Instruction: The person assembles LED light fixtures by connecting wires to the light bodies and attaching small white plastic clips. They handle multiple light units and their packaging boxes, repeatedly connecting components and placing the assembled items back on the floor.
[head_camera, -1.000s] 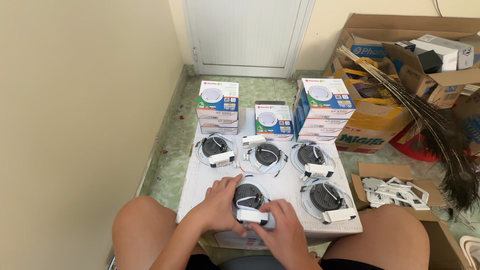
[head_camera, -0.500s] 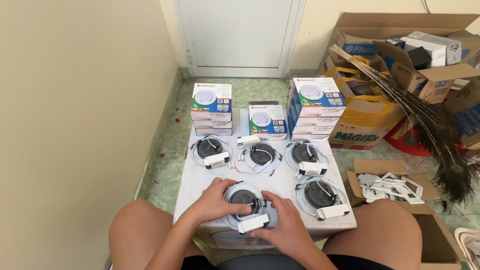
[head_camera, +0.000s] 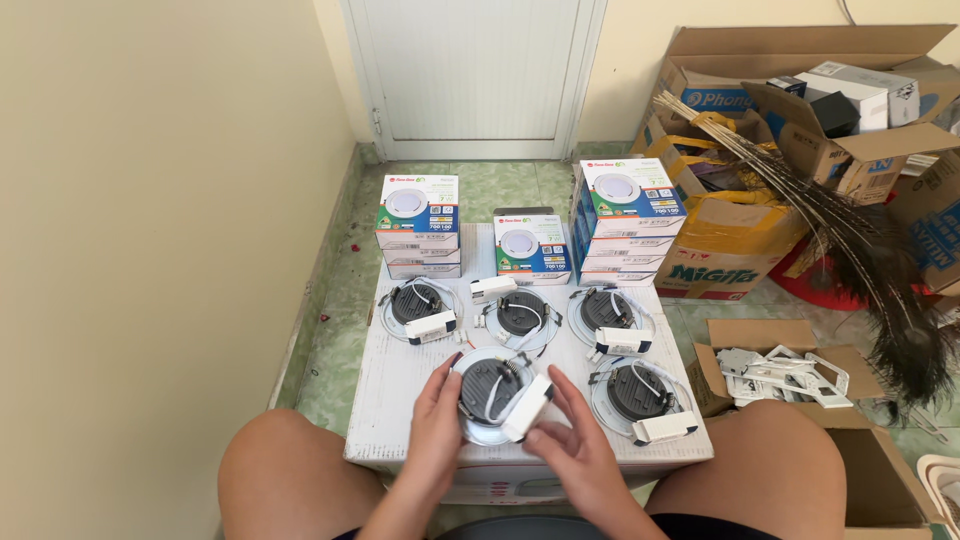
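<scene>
White downlight (head_camera: 487, 393) cradled face-down, lower centre of frame, left hand (head_camera: 437, 425) cupping rim (exposing rear wiring); right hand (head_camera: 570, 455) pinching driver box (head_camera: 528, 407).

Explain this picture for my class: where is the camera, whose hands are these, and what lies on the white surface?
The camera sits on a person's head and looks down, so the knees and both hands are their own. The left hand cups a round recessed lamp, lying back side up, by its rim. The right hand is at the lamp's small white driver box. Four more such lamps lie on the white box top. Behind them stand stacks of printed lamp boxes. Open cardboard cartons fill the right side.
</scene>
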